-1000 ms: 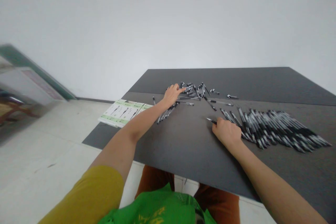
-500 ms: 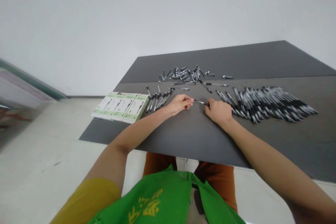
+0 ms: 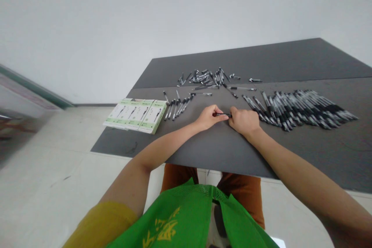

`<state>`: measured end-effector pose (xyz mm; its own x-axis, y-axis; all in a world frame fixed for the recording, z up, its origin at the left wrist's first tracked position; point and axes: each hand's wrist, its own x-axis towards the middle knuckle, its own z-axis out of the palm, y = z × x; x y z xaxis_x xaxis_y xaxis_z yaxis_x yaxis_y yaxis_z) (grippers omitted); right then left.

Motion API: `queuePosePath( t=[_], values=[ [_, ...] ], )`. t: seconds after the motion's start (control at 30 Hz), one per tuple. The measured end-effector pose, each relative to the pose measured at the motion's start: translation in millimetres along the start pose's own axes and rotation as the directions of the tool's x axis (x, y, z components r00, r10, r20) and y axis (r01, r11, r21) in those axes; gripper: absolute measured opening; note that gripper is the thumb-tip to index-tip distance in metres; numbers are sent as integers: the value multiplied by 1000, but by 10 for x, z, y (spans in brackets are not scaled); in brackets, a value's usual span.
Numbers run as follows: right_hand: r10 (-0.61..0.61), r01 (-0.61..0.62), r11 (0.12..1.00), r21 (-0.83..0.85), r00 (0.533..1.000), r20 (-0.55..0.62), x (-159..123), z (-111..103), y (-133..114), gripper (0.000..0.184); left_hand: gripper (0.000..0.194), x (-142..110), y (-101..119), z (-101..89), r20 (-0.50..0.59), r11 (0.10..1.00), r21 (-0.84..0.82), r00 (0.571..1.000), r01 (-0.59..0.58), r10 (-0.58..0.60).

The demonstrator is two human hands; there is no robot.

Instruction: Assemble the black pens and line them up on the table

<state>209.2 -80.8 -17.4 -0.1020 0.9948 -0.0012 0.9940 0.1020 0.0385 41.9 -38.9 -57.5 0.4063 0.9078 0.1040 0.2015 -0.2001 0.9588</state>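
dark tabletop (image 3: pixel 221 149): left hand (image 3: pixel 209 118) has moved nearer right hand (image 3: pixel 244 122), both gripping one pen (image 3: pixel 226 115).

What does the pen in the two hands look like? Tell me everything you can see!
The pen is thin and straight, and the bit that shows looks mostly black. It is held sideways, roughly level, over the dark table. The left hand pinches it, and the right hand is closed around its other end, hiding it. It's too small to tell what it's made of.
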Motion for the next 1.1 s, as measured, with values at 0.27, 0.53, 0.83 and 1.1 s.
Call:
queuePosePath(
  t=[0.27, 0.53, 0.83, 1.1],
  values=[
    [54, -54, 998, -19, 999, -1, -145, -14, -143, 37, 35, -85, 21, -28, 58, 980, 149, 990, -136, 128],
    [64, -68, 993, 96, 997, 42, -219, -160, -202, 37, 49, -73, 72, -50, 160, 991, 56, 980, -126, 115],
    [296, -286, 954, 90, 946, -130, -197, -210, 99, 42, 41, 3, -71, -62, -144, 968, -247, 989, -48, 12],
    [163, -168, 986, 8, 943, -290, -260, -119, -121, 40, 39, -93, 91, 31, 34, 917, 336, 976, -216, 217]
  ],
)
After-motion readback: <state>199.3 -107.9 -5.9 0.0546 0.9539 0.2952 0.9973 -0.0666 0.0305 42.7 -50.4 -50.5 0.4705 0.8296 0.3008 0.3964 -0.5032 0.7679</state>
